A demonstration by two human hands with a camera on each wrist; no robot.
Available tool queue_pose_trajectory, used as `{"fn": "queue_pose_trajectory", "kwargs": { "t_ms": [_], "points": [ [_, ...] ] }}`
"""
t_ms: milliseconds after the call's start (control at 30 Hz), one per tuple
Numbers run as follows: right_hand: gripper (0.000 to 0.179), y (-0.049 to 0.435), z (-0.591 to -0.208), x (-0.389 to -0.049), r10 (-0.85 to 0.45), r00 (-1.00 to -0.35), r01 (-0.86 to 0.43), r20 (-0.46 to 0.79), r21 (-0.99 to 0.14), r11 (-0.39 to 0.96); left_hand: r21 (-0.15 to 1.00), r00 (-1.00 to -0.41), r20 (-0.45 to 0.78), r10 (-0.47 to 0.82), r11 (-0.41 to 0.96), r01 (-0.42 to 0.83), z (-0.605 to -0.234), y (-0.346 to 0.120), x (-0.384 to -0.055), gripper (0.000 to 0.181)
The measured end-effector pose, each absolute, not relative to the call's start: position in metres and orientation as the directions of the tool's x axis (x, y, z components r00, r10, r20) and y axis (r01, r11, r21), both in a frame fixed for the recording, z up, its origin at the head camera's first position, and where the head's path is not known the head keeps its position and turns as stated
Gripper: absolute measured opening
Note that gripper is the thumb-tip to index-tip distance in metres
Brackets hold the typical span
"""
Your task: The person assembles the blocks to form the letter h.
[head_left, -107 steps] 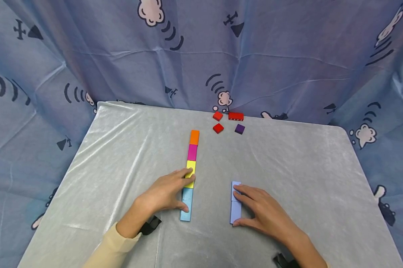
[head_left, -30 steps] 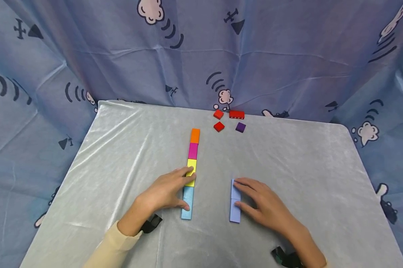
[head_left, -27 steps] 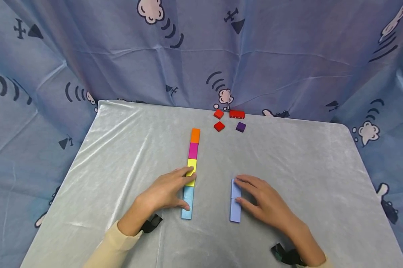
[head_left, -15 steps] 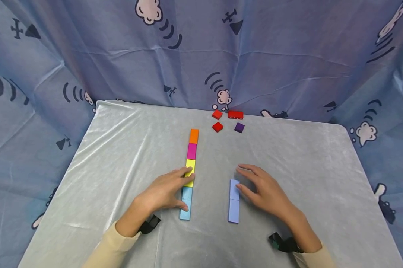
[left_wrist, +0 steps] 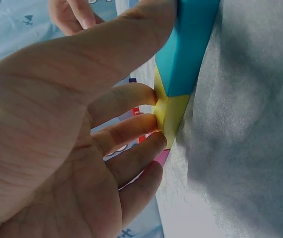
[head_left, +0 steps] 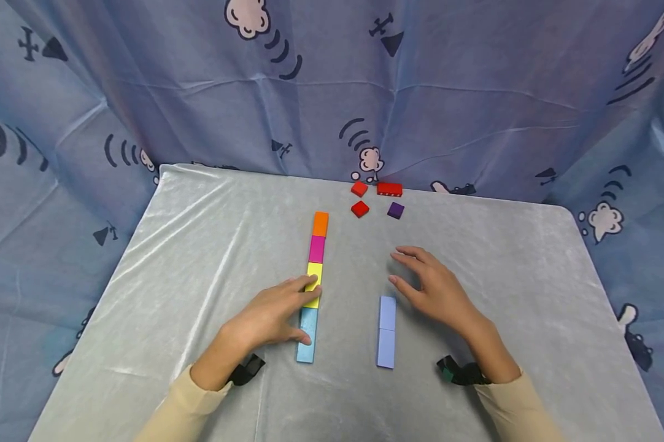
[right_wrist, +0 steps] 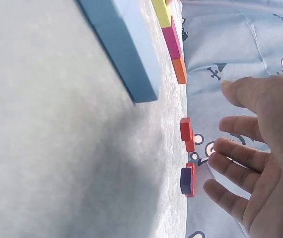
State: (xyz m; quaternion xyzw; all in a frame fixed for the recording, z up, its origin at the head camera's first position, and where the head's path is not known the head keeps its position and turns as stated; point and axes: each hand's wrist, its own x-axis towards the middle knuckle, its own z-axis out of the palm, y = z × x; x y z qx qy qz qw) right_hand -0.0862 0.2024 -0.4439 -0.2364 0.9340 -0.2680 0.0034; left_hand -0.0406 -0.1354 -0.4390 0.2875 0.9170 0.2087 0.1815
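Grey cloth (head_left: 520, 270) | left grip (head_left: 271, 314): wide, touching block row (head_left: 314, 270) | right grip (head_left: 440, 294): wide, near 2 periwinkle blocks (head_left: 386, 337)

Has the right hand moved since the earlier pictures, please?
Yes: in the head view, the right hand has moved forward, away from the two periwinkle rectangular blocks and towards the small purple block.

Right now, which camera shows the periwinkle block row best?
The head view: there the periwinkle block row lies whole and uncovered. The right wrist view crops it at the top; the left wrist view shows none of it.
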Motion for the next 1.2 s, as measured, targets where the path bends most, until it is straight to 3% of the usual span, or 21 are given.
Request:
{"fn": "queue_pose_trajectory", "kwargs": {
  "t_ms": [1200],
  "points": [
    [0.055,0.179,-0.441,-0.183,-0.288,-0.957,-0.234,-0.019,-0.532,0.814,0.489,-0.772,-0.227,0.593,0.755,0.437,-0.441,-0.136,-0.041,0.091]
  ]
}}
